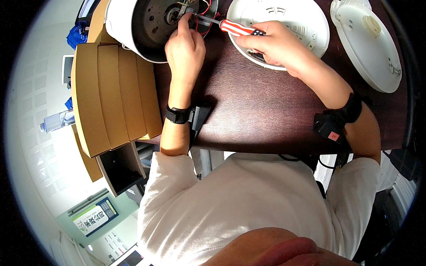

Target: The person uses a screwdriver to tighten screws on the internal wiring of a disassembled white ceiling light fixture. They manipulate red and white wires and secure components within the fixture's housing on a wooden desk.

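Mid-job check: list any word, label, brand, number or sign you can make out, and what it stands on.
I won't copy wording; writing shows here:
Blue-and-white wall sign: large dark characters.
White panel below it: dark characters, the smaller ones too small to read.
Pink label on the black strapped-on device: marks too small to read.
Striped screwdriver: no lettering that I can make out.

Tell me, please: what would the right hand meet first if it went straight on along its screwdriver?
Leading with the screwdriver, the right hand would likely meet the left hand first, near its index fingertip; depth is unclear.
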The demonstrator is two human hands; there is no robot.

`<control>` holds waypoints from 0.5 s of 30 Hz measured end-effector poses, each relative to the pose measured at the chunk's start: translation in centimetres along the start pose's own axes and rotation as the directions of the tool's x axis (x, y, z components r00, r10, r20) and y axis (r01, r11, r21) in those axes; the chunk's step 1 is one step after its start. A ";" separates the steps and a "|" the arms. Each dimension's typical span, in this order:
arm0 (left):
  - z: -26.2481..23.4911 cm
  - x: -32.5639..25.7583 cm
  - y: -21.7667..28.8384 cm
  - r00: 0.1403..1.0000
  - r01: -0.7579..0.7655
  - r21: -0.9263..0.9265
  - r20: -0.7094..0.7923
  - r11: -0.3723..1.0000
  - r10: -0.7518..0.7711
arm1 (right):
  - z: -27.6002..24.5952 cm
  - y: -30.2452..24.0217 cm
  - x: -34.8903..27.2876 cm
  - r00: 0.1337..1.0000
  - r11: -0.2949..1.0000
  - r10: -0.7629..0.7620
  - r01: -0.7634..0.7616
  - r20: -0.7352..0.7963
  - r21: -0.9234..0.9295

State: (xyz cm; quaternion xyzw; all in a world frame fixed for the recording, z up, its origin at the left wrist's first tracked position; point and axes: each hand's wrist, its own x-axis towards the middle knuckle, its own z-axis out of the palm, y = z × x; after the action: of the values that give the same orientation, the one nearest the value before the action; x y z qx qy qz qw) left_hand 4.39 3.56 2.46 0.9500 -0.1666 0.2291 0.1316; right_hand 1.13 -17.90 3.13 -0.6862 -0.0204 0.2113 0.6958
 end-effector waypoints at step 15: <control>-1.0 -0.6 0.7 0.991 0.137 -0.126 0.007 0.983 -0.137 | -1.0 -0.4 1.0 0.992 0.933 -0.116 0.123 0.041 -0.339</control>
State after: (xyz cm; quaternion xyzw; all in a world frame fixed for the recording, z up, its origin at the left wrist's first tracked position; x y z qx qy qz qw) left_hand 3.23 3.37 3.15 0.9488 -0.1149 0.2095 0.2068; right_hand 2.51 -18.53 3.23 -0.7915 -0.1052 0.1688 0.5779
